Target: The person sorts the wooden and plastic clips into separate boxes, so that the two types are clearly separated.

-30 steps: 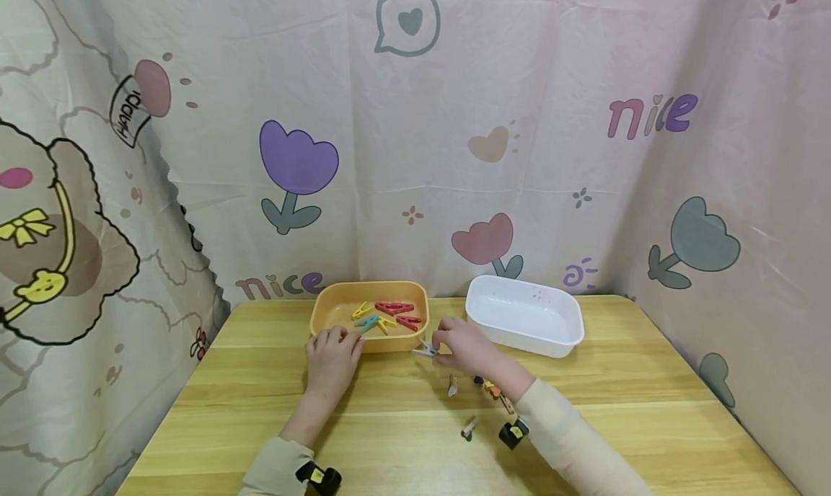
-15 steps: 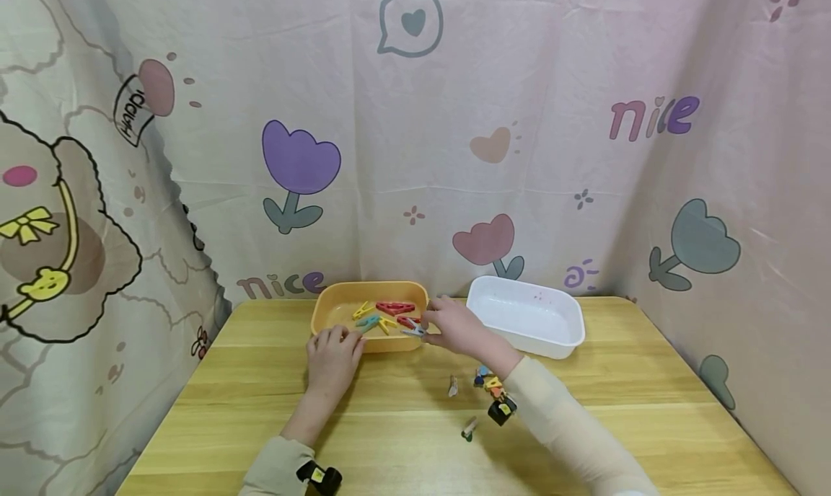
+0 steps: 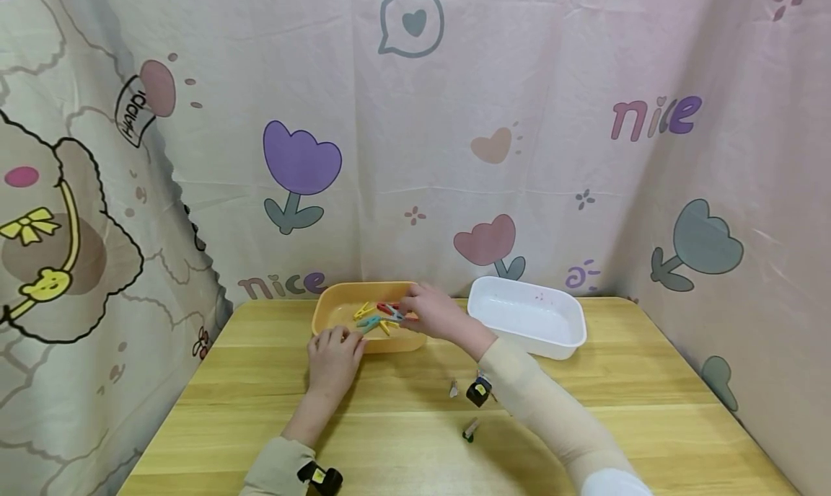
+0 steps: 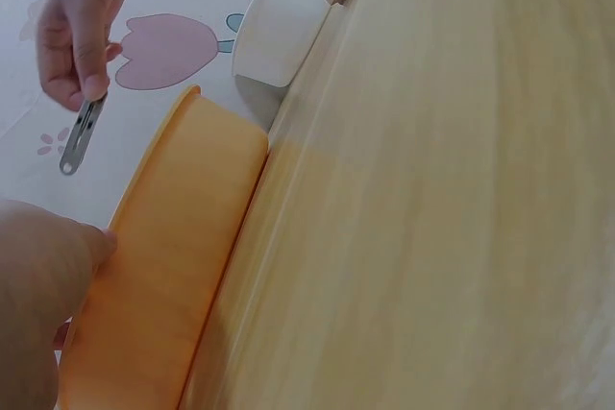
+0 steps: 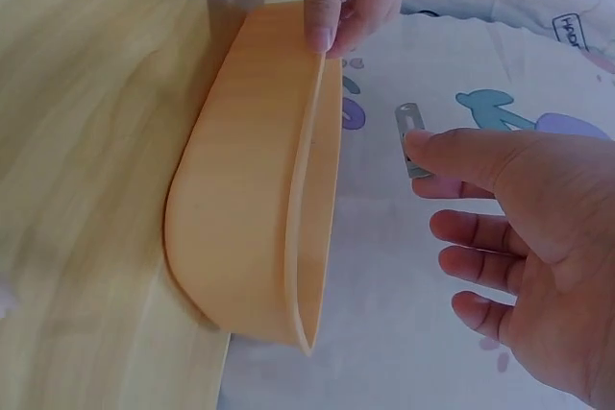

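Observation:
My right hand (image 3: 441, 314) pinches a grey clothespin (image 5: 411, 141) between thumb and index finger, above the right part of the orange basket (image 3: 389, 346). In the left wrist view the grey clothespin (image 4: 82, 136) hangs clear of the rim. My left hand (image 3: 334, 362) grips the basket's near rim, fingers over the edge. Inside the basket lie yellow clothespins (image 3: 362, 311), a teal clothespin (image 3: 368, 322) and red ones (image 3: 384, 307), partly hidden by my right hand.
A white basket (image 3: 526, 323) stands right of the orange one. Small wooden clips lie on the table nearer to me, one with a white piece (image 3: 454, 388) and one with green (image 3: 469, 431); others are mostly behind my right wrist camera (image 3: 479, 391). A patterned cloth (image 3: 389, 157) hangs behind.
My right hand has carried the grey clothespin leftward from outside the orange basket's right end to above its inside. My left hand has stayed on the rim.

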A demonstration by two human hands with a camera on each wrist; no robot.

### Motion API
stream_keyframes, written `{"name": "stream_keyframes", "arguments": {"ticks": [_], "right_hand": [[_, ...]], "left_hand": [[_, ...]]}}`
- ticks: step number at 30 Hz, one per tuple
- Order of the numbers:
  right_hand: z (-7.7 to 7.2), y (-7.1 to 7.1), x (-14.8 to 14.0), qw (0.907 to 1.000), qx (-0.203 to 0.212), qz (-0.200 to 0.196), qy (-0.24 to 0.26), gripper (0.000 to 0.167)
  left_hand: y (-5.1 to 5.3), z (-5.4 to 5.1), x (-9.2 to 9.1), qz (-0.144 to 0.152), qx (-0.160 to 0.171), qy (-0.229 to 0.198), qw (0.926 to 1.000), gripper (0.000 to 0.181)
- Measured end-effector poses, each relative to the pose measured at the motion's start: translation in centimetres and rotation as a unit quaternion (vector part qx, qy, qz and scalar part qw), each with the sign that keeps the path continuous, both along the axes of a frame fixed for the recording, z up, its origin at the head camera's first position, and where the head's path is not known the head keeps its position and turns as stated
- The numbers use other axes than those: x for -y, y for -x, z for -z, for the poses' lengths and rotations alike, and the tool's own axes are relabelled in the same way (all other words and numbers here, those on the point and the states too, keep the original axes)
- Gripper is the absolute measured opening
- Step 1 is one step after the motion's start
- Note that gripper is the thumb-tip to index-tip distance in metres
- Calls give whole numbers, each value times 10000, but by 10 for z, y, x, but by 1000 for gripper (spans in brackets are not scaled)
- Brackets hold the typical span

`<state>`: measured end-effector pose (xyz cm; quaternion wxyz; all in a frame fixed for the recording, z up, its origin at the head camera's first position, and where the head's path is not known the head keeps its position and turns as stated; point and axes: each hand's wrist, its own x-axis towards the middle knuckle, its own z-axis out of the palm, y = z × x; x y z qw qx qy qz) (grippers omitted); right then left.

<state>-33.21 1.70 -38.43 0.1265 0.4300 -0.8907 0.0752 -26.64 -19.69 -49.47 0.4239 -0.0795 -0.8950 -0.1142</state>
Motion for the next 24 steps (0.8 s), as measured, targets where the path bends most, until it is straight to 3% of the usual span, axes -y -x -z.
{"name": "stream_keyframes", "arguments": {"ticks": [9,14,24], "right_hand": [[1,16,20,9999,31,87,-61,18],[1,25,30,9997,95,165,-153,19],[0,42,50,9995,139,261,75,20]], "left_hand": [[0,-1,0,22,0,-25,10000,15],[-2,-3,0,-12,176,-43,9998,15],[0,-1,0,-9,118,-19,9999,16]]}}
